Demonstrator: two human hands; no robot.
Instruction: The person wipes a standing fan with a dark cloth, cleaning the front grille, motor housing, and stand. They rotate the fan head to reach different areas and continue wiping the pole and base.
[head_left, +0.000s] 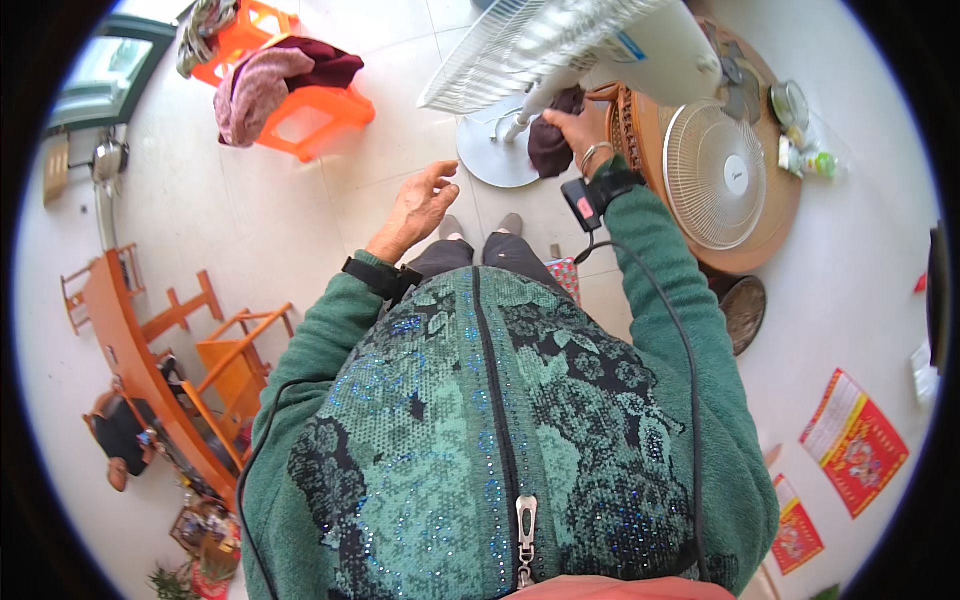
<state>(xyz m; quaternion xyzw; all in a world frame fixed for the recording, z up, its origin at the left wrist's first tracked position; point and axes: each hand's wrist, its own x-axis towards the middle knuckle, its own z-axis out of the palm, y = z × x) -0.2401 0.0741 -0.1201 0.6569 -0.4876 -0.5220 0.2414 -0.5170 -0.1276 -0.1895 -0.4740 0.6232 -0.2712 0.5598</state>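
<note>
A standing electric fan is in front of me, with its white wire grille (491, 56), pale motor housing (664, 64), pole (534, 101) and round grey base (480, 154). My right hand (583, 129) grips a dark maroon cloth (551, 139) beside the pole; whether the cloth touches the pole I cannot tell. My left hand (420, 204) hangs in the air to the left of the base, fingers apart, holding nothing. On a round wooden table (780, 217) at the right lie a detached fan grille (712, 176) and grey fan blades (741, 82).
Orange plastic stools (315, 116) draped with clothes (259, 90) stand ahead on the left. A carved wooden chair (622, 124) is between fan and round table. A green-capped bottle (821, 163) lies near the table's far edge. Further left is a long wooden table (154, 367).
</note>
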